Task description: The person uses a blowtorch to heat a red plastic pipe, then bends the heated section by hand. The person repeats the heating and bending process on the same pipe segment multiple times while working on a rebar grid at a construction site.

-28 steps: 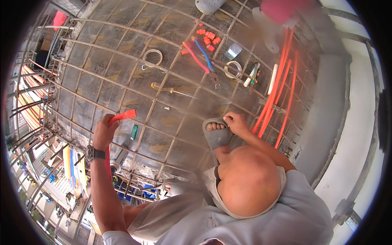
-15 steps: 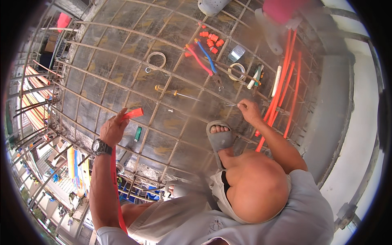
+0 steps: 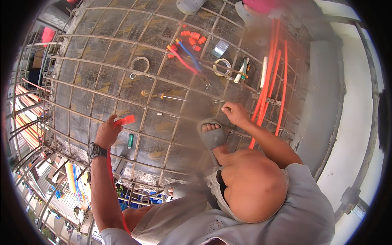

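Note:
My left hand [image 3: 109,132] is closed around an orange-red plastic tube [image 3: 124,120]. Its short end sticks out beyond my fingers, and the rest runs back along my forearm. Over the rebar grid, to the right of my foot's sandal [image 3: 212,134], my right hand [image 3: 235,113] has its fingertips pinched together; what they hold, if anything, I cannot make out. A green lighter [image 3: 130,141] lies close to my left hand. Further off lie a yellow-handled screwdriver [image 3: 153,95] and pliers [image 3: 185,57] with one red and one blue handle.
The rebar grid [image 3: 118,97] covers dark boards. Several orange fittings [image 3: 193,41], a silver tape roll [image 3: 220,48] and pale tape rolls [image 3: 140,67] lie beyond. Long orange tubes [image 3: 267,87] run along the right. Another person's shoe [image 3: 246,15] is at the far right.
The view has shifted, so most things sit further left. Thin wires showed at my right fingertips before and are not visible now. My left hand still grips the tube.

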The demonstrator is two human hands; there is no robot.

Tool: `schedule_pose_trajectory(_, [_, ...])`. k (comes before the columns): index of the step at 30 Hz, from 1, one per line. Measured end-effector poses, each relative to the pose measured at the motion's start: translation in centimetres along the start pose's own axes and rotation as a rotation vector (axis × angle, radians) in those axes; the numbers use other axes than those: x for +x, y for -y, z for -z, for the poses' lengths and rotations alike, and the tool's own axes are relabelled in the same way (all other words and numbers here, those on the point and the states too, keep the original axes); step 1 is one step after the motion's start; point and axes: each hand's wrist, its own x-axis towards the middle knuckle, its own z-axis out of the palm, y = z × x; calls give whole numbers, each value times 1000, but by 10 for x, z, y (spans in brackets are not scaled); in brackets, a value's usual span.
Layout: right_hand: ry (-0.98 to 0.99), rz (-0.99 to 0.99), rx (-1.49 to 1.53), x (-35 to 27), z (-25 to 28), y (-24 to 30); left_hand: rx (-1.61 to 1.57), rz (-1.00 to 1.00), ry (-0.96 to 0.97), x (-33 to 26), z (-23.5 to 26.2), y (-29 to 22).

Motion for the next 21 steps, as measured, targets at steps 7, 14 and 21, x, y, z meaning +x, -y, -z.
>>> schedule_pose_trajectory(7, [-225,-105,-47,-73,73,-54,-337,217,143,23,-19,48])
schedule_pose_trajectory(14, [-551,-633,-86,-189,122,-168,-489,303,144,40,3,66])
schedule_pose_trajectory(21, [-16,-830,12,-339,10,-176,-571,354,155,57,41,59])
